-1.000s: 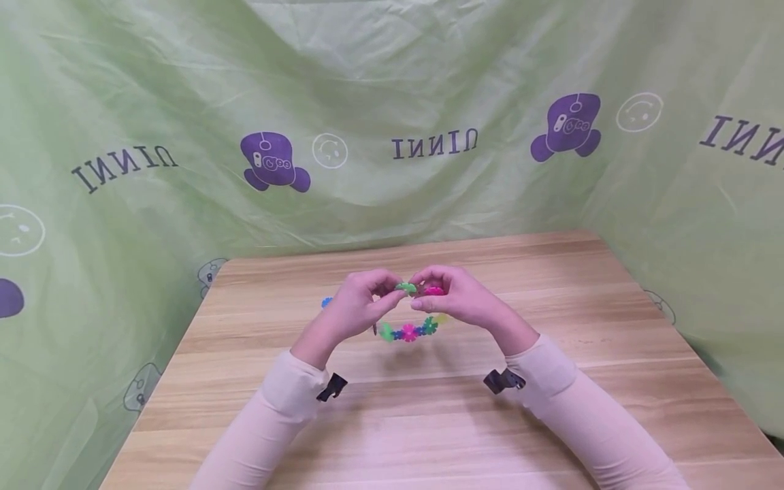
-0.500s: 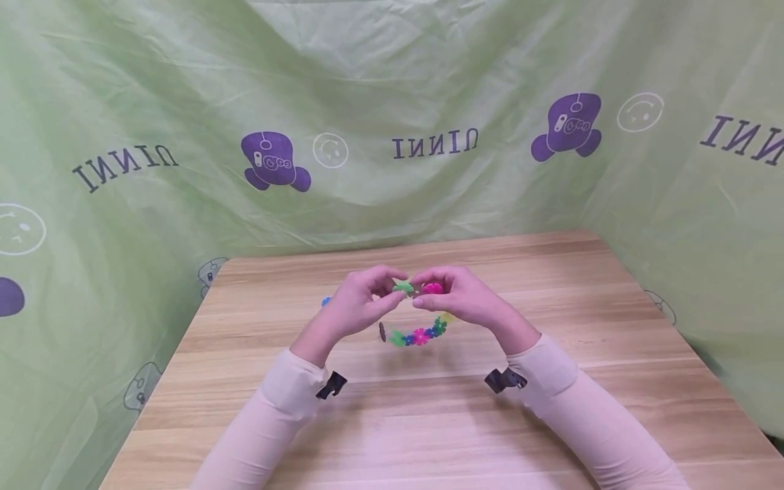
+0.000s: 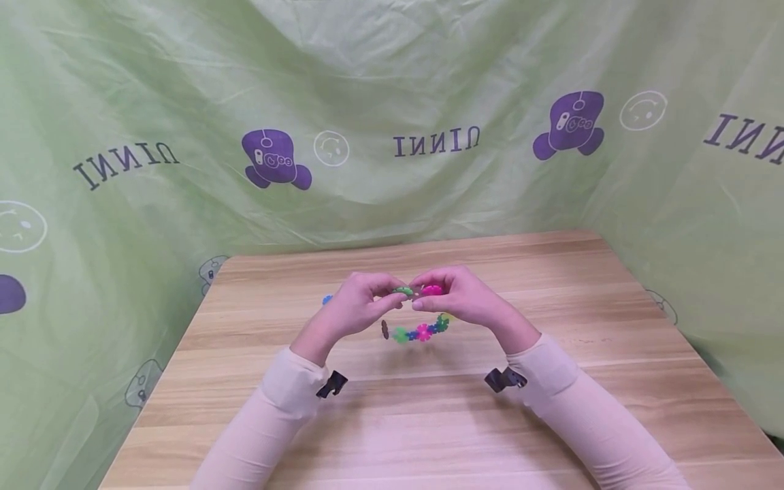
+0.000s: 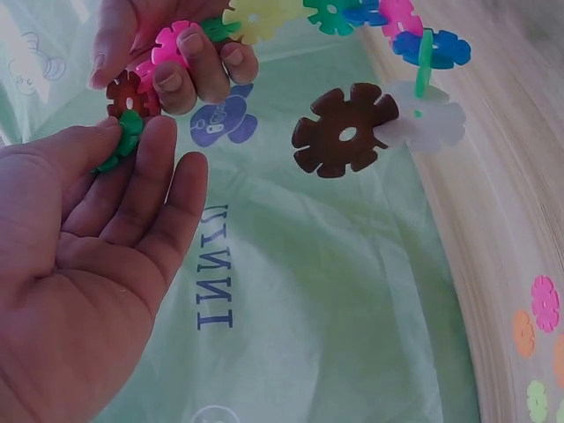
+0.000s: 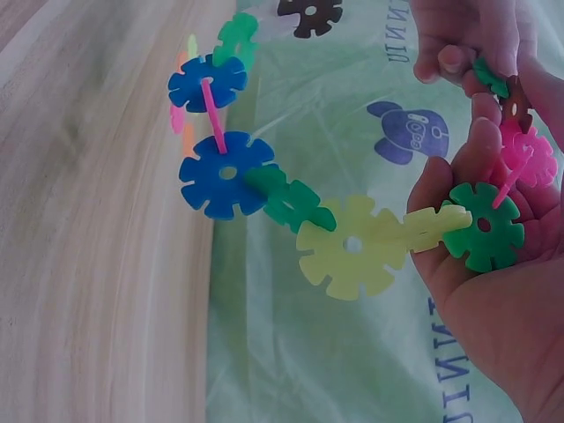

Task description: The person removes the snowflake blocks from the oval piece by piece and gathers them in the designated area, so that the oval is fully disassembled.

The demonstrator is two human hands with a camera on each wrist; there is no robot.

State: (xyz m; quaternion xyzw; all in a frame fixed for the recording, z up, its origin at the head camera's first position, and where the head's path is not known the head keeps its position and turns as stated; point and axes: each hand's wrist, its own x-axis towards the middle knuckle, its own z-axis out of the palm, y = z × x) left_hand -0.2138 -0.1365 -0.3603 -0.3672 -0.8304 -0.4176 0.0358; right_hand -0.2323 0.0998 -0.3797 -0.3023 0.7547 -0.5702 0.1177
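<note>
Above the table, my left hand point(image 3: 352, 305) pinches a green notched snowflake disc point(image 4: 125, 143) between thumb and fingers. My right hand point(image 3: 465, 297) grips a chain of interlocked plastic discs near its upper end, at a pink disc point(image 3: 432, 290) and a brown disc point(image 4: 129, 92). Green and brown discs meet between the fingertips; whether they are joined cannot be told. From the right hand the chain curves down through a yellow disc point(image 5: 351, 251) and blue discs point(image 5: 227, 174). At its free end hang a clear disc point(image 4: 434, 121) and another brown disc point(image 4: 330, 132).
Loose discs lie on the wooden table point(image 3: 416, 422), among them a pink disc point(image 4: 545, 303) and an orange disc point(image 4: 524, 333). A blue disc point(image 3: 327, 299) shows past the left hand. A printed green curtain point(image 3: 367, 82) stands behind the table.
The hanging part of the chain has swung to the right, bringing its brown end disc fully into view. The green disc has tilted between the left fingers. Both hands stay nearly in place.
</note>
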